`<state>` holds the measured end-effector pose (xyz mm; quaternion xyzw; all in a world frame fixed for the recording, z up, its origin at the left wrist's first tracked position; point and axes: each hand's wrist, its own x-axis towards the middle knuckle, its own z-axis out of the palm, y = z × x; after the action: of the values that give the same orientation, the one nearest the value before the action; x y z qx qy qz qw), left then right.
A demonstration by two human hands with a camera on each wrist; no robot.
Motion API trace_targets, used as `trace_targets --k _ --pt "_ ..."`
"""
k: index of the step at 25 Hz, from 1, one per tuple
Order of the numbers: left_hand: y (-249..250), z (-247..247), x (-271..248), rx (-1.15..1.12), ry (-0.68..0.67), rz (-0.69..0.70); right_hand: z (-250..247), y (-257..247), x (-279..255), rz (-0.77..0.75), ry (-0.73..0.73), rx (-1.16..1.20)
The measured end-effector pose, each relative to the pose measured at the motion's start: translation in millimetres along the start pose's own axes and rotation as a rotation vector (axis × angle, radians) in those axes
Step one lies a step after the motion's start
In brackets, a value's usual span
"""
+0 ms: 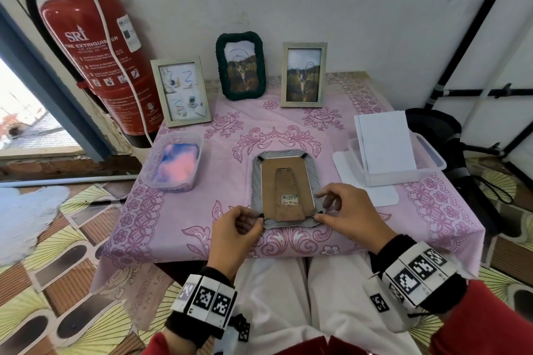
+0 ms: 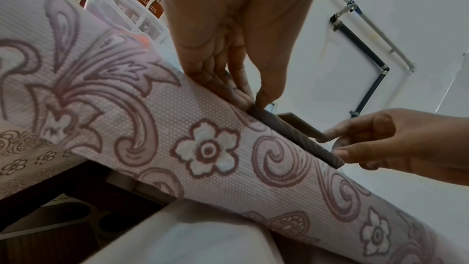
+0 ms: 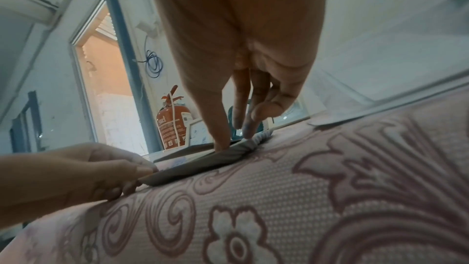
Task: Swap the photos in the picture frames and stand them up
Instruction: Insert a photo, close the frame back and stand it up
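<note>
A grey frame (image 1: 256, 181) lies face down near the table's front edge, its brown backing board (image 1: 271, 181) and folded stand facing up. My left hand (image 1: 259, 217) pinches the frame's near left corner at a small black tab. In the left wrist view its thumb and fingers (image 2: 238, 95) close on that corner of the frame (image 2: 291, 129). My right hand (image 1: 320, 207) pinches the near right corner, thumb on the rim, fingers along the right edge (image 3: 251, 127). Three frames stand at the back: a pale one with a collage (image 1: 180, 92), a dark green one (image 1: 240, 66) and a pale one (image 1: 303, 75), both with cat photos.
The pink patterned tablecloth (image 1: 202, 196) covers a small table. A plastic tub with pink and blue cloth (image 1: 173, 166) sits at left. A clear tub holding white sheets (image 1: 395, 158) sits at right. A red fire extinguisher (image 1: 95, 46) hangs beside the table's left back corner.
</note>
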<state>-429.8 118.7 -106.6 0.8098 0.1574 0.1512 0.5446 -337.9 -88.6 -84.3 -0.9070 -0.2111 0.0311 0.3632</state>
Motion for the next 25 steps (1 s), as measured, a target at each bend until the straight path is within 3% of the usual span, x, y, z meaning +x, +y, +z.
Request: trace_targets --k 4,12,17,25 --pt "-0.3 -0.3 1.1 0.003 -0.009 -0.006 2.6 -3.4 0.4 -0.069 -0.034 -0.081" --pt "1.3 4.6 6.2 0.019 -0.006 -0.004 4.5 -3.2 12.5 0.066 -0.024 0.134" --pt "-0.6 2.5 6.0 0.0 -0.031 0.002 7.2 -1.2 7.9 0.035 0.01 0.199" --pt "-1.4 3.9 6.4 0.023 -0.008 0.012 6.1 0.2 3.7 -0.047 0.048 0.098"
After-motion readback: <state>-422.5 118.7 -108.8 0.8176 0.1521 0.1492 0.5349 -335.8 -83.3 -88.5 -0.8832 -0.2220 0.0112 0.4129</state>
